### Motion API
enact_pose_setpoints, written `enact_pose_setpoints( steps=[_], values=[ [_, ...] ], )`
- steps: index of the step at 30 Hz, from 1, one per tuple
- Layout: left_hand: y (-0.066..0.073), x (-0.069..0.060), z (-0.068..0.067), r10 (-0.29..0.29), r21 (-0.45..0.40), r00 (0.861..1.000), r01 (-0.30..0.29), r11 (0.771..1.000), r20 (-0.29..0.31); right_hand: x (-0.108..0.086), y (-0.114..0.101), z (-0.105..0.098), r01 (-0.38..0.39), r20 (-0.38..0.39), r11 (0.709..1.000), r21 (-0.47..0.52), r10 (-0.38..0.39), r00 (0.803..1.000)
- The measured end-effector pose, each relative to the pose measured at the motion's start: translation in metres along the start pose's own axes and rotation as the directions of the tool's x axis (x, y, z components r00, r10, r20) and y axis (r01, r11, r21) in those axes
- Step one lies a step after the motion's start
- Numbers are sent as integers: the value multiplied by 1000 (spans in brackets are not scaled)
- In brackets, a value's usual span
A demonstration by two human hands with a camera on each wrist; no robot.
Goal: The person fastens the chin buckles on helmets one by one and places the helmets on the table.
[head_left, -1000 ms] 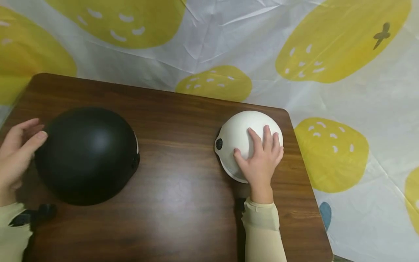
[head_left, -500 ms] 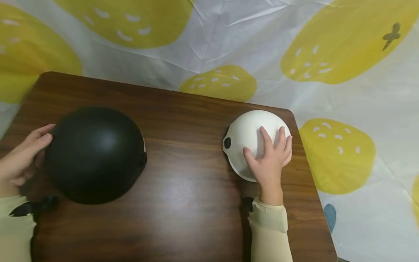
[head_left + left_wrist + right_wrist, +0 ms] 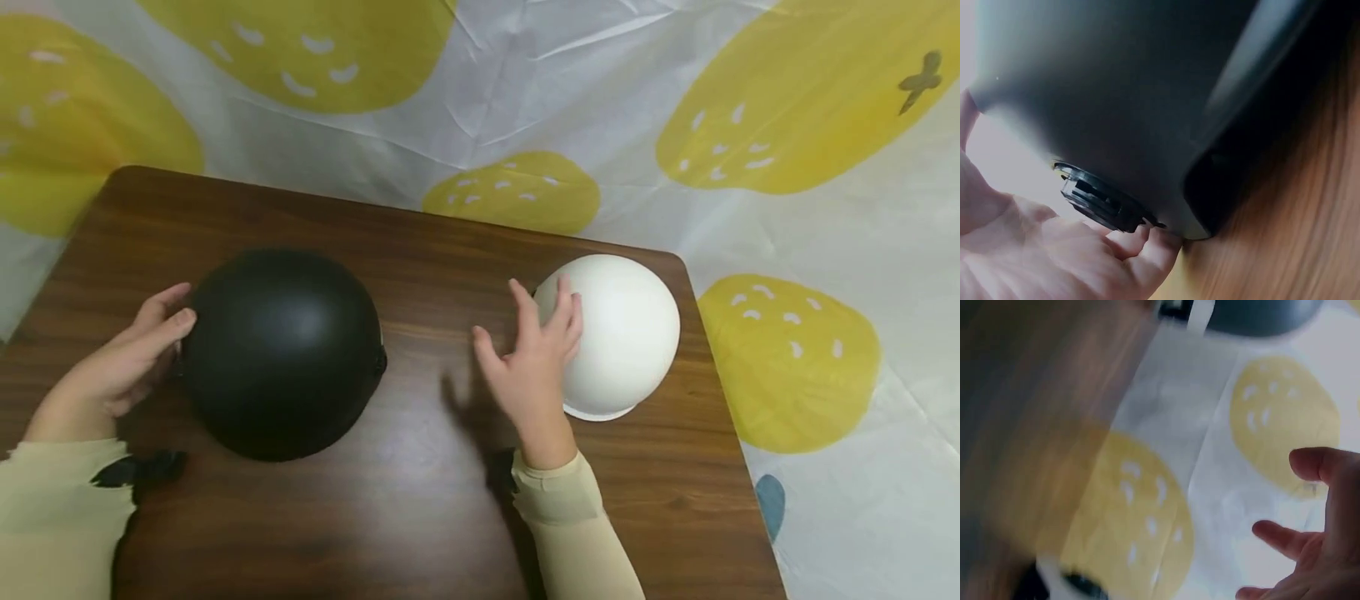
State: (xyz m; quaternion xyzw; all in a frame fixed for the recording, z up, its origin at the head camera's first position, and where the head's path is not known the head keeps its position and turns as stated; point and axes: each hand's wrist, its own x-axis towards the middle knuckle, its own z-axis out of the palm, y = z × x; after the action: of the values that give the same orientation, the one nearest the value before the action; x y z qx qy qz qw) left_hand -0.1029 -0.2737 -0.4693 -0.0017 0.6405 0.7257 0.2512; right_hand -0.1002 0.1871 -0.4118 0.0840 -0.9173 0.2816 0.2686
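Note:
A black helmet [image 3: 281,358] sits dome-up left of the middle of the table. My left hand [image 3: 123,362] holds its left side, with the thumb against the shell. In the left wrist view, curled fingers [image 3: 1157,253] touch the lower rim of the black helmet [image 3: 1129,94], beside a round black knob [image 3: 1100,197]. A white helmet [image 3: 626,337] lies dome-up at the right. My right hand [image 3: 532,358], fingers spread and slightly bent, hovers over its left side. The right wrist view shows the hand [image 3: 1319,531] with nothing held; a dark rounded shell [image 3: 1266,315] is cut off above.
Both helmets are on a brown wooden table [image 3: 420,500] with rounded corners. A white cloth with yellow fruit prints [image 3: 480,108] hangs behind the table and along its right side. Black devices [image 3: 142,471] are strapped at the sleeves.
My left hand has closed in on the black helmet and moved right with it. My right hand has come off the white helmet's dome and moved left; the white helmet's round black knob no longer shows.

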Motion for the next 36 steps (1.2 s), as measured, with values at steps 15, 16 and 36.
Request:
enact_pose_setpoints(
  steps=[15, 16, 36],
  values=[
    [19, 39, 79, 27, 212, 999, -30, 977, 16, -12, -42, 29, -110, 447, 886, 451, -118, 887],
    [18, 39, 83, 26, 217, 999, -30, 976, 25, -13, -43, 29, -105, 447, 889, 445, -119, 886],
    [20, 41, 97, -18, 346, 999, 2, 938, 44, -19, -52, 37, -51, 394, 955, 291, -71, 916]
  ],
)
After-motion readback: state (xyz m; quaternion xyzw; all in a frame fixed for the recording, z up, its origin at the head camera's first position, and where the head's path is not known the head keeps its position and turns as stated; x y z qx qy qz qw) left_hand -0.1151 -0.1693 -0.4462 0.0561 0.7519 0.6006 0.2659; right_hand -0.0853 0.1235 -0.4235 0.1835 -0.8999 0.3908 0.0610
